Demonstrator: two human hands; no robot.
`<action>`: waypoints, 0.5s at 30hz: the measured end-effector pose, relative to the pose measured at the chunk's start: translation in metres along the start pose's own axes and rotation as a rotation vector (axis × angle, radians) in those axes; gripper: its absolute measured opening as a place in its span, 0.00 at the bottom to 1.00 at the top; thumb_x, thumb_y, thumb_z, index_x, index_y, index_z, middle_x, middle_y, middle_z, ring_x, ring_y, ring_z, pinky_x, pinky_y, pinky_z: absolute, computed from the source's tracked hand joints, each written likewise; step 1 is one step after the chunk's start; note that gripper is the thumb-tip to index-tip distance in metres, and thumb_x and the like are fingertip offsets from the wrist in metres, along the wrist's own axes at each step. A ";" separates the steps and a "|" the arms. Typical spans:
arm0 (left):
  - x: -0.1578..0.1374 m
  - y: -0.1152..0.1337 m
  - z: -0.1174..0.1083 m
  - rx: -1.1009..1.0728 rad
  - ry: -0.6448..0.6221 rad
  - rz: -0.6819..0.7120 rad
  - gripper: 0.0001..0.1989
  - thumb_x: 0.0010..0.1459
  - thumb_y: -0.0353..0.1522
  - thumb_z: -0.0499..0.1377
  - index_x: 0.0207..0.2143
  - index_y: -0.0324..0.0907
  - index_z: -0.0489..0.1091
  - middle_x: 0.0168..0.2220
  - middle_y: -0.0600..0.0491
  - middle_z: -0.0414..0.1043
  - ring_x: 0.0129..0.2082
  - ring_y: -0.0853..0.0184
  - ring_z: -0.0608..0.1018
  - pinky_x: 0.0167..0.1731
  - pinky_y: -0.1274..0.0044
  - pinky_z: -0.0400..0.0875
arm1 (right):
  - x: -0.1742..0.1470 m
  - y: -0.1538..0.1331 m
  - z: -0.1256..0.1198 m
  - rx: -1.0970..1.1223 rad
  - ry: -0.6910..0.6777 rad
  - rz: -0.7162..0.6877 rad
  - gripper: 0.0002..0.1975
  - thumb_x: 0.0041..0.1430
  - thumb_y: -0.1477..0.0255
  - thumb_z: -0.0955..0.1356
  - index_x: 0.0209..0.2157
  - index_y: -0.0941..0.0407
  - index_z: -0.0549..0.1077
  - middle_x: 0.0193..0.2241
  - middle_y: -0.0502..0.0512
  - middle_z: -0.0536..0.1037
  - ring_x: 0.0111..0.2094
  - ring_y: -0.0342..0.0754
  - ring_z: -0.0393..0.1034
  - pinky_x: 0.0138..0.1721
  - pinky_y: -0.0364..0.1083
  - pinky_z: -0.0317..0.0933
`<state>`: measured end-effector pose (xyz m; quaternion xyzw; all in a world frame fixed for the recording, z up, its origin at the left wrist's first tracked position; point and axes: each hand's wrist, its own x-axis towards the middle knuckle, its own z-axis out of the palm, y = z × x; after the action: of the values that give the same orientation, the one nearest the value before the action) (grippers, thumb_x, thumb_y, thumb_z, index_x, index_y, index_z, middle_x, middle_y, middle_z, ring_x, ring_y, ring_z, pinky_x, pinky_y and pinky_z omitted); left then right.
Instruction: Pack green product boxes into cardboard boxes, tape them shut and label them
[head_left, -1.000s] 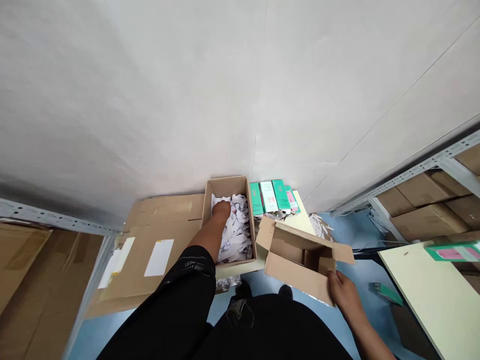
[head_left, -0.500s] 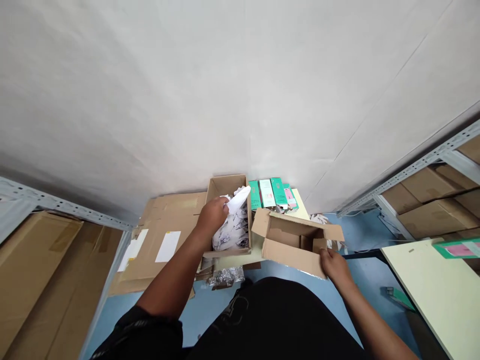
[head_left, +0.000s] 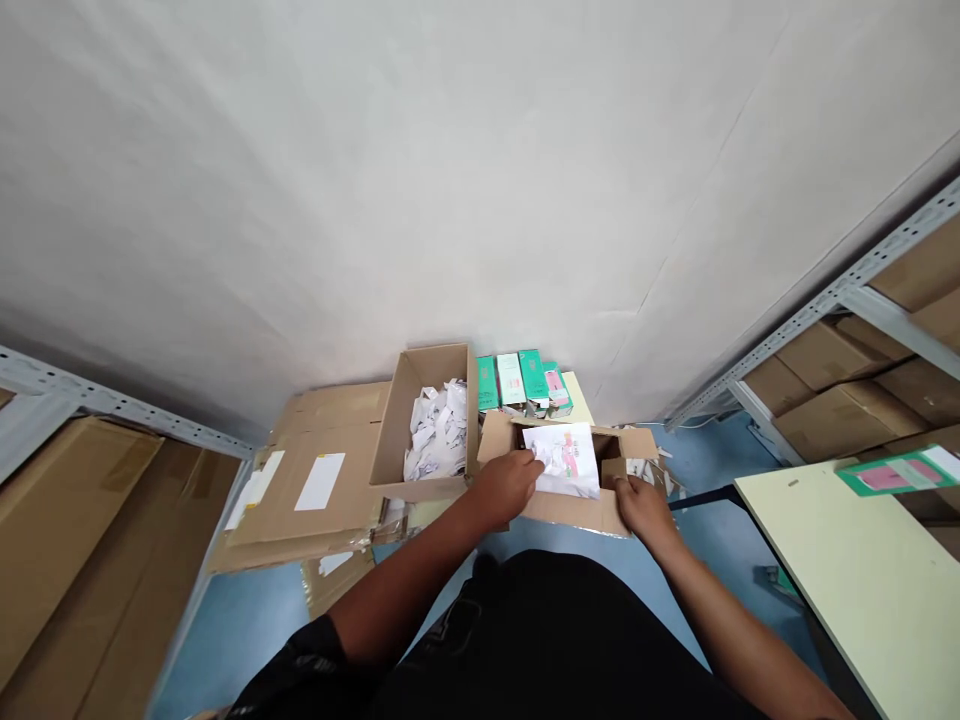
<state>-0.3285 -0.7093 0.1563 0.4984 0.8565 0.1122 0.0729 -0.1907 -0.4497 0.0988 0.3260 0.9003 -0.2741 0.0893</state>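
Observation:
My left hand (head_left: 508,488) pinches the left edge of a white paper sheet (head_left: 564,458) with pink and coloured print. The sheet covers part of the opening of a small open cardboard box (head_left: 574,512). At that box's front right corner, my right hand (head_left: 646,512) grips a cardboard flap; the fingertips are partly hidden by it. Left of it stands a taller open carton (head_left: 421,489), partly filled with crumpled white paper strips (head_left: 439,430).
Several green and white product boxes (head_left: 533,377) stand against the wall. Flattened cardboard (head_left: 322,520) lies to the left. Shelves with brown cartons (head_left: 855,385) rise on the right, beside a pale tabletop (head_left: 840,560) bearing a green-and-pink box (head_left: 900,473).
My left hand has moved right, out of the taller carton, bringing the paper over the small box. My right hand still grips that box. The view has shifted slightly.

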 end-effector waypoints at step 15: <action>0.042 0.060 0.018 -0.309 -0.091 -0.042 0.22 0.68 0.37 0.56 0.61 0.43 0.71 0.60 0.45 0.75 0.59 0.56 0.77 0.59 0.66 0.69 | -0.033 0.076 -0.012 0.118 0.021 0.059 0.23 0.70 0.62 0.57 0.36 0.57 0.80 0.39 0.65 0.84 0.43 0.57 0.77 0.38 0.46 0.59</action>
<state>-0.2942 -0.6421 0.1540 0.4679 0.8351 0.2184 0.1896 -0.1165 -0.4129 0.0869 0.3600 0.8735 -0.3203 0.0685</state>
